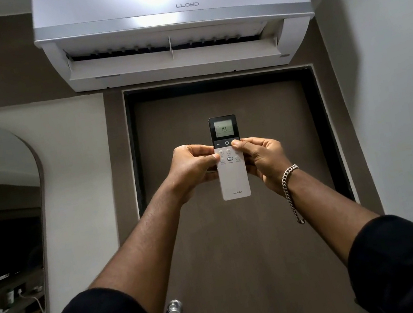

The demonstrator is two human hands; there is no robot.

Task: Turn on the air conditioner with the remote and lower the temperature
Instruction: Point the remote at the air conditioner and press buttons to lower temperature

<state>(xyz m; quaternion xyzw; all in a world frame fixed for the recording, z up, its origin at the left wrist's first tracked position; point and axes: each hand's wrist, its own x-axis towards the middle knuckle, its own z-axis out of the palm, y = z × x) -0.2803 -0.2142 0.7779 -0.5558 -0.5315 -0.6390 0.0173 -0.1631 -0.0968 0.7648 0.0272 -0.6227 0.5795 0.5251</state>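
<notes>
We hold the Lloyd remote [232, 176] upright with both hands: left hand [193, 170] and right hand [264, 159] pinching its sides, thumbs on the buttons. Its screen reads 19. Behind is the brown door [240, 232]; above, the Lloyd air conditioner [172, 25], flap open, showing 18.

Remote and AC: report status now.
Both hands on remote: left hand grips its side, right hand thumb at the top button row. Remote reads 19; air conditioner shows 18, flap open. Nothing between them.
</notes>
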